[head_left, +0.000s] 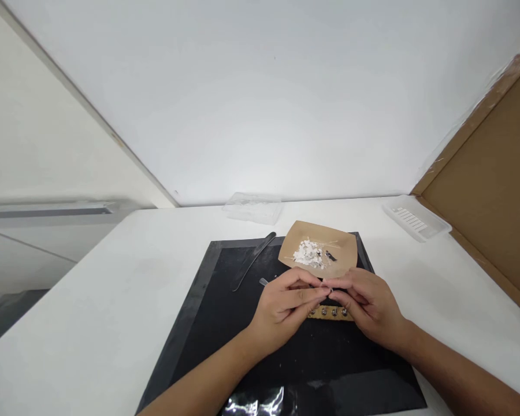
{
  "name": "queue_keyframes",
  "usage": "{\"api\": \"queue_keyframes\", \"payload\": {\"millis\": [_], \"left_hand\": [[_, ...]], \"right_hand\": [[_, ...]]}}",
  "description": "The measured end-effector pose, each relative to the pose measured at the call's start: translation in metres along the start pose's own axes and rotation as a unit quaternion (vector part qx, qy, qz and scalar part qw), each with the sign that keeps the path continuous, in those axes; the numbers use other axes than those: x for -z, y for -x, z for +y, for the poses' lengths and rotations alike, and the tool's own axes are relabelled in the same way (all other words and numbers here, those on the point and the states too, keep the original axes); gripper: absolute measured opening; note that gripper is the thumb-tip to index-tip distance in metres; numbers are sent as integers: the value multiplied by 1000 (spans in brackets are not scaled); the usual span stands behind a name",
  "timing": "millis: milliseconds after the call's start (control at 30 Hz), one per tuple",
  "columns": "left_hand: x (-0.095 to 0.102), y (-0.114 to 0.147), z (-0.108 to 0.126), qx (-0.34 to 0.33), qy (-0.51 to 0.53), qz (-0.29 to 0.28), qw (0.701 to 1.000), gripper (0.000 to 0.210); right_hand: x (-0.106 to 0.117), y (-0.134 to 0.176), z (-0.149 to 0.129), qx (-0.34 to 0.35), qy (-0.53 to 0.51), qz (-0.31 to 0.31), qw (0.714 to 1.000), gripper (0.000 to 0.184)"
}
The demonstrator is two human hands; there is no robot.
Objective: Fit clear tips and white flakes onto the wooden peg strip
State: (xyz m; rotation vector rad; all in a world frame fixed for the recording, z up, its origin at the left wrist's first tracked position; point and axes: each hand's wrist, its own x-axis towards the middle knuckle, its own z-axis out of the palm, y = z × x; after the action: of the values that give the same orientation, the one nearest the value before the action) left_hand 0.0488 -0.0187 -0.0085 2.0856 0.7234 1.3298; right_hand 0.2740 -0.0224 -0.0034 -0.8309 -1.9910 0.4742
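Observation:
My left hand (286, 300) and my right hand (368, 300) meet fingertip to fingertip over a black mat (225, 323). Both are closed in a pinch around something tiny and dark, mostly hidden by the fingers, so its kind does not show. Just below the fingertips a yellowish strip (329, 312) lies on the mat, with several shiny round metal pieces along it; my hands cover part of it. Right behind my hands sits a brown paper tray (346, 248) holding a heap of small white scraps (309, 253) and a dark sliver (330, 256).
A dark, slim tool (255, 260) lies slantwise on the mat's left. Behind the mat rests a clear plastic piece (255, 209). At the right, a translucent tray (416, 218) holds small white strips, near a brown board (485, 190). A white wall (286, 115) closes off the back.

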Motion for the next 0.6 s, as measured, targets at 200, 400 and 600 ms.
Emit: {"api": "queue_keyframes", "payload": {"millis": [200,400,600], "left_hand": [[1,-1,2,14,-12,17,1000,23],[1,-4,7,20,-5,18,1000,18],[-1,1,7,120,27,11,992,4]], "right_hand": [[-1,2,3,-12,1,-9,1000,20],[-2,4,5,-2,28,-13,1000,24],[0,2,5,-6,22,-28,999,28]]}}
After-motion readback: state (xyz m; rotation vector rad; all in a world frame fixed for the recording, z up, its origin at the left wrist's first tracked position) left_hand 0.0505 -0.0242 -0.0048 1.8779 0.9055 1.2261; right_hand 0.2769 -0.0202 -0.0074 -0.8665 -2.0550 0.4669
